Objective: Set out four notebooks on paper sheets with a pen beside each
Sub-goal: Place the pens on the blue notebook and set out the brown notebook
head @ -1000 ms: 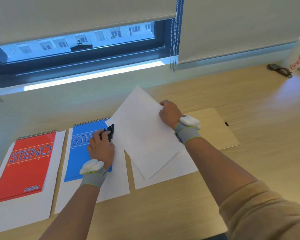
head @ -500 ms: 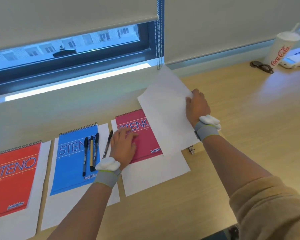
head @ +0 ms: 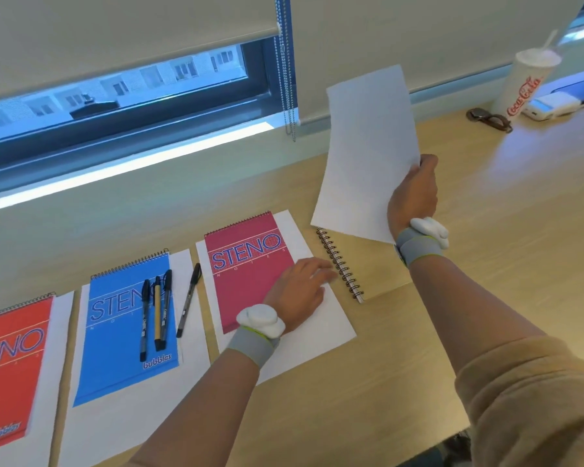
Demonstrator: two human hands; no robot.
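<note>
**Tech A:** Status of the right hand?

**Tech B:** The right hand [head: 413, 197] grips one loose sheet [head: 368, 146] w/ fingers curled round its lower right edge. The sheet is held clear of the desk [head: 486, 281], nearly upright, top leaning away from the wrist.

**Tech A:** Item pos. below that grip?

**Tech B:** The kraft notebook [head: 376, 271] lies flat, directly on the desk, just under the held sheet's lower edge. Its spiral binding faces the left hand [head: 297, 291].

**Tech A:** Left hand config.?

**Tech B:** It holds nothing. Fingers are straight, palm down, resting on the white sheet [head: 317, 342] under the crimson notebook [head: 250, 271]. The fingertips sit just beside the kraft spiral (contact cannot be confirmed). The heel of the hand overlaps the crimson cover's lower right corner.

**Tech A:** Other items, ref. left wrist?

**Tech B:** Just outboard of the wrist, past the crimson notebook, a single pen [head: 189, 299] lies on the next sheet [head: 122, 429], adj. to the blue notebook [head: 115, 348]. Three pens [head: 155, 315] lie side by side on the blue cover. Farthest out, the red notebook [head: 11, 365] rests on its own sheet [head: 61, 332], partly cut by the frame. Well beyond the right hand stand a cup [head: 526, 85] and sunglasses [head: 489, 117].
</note>
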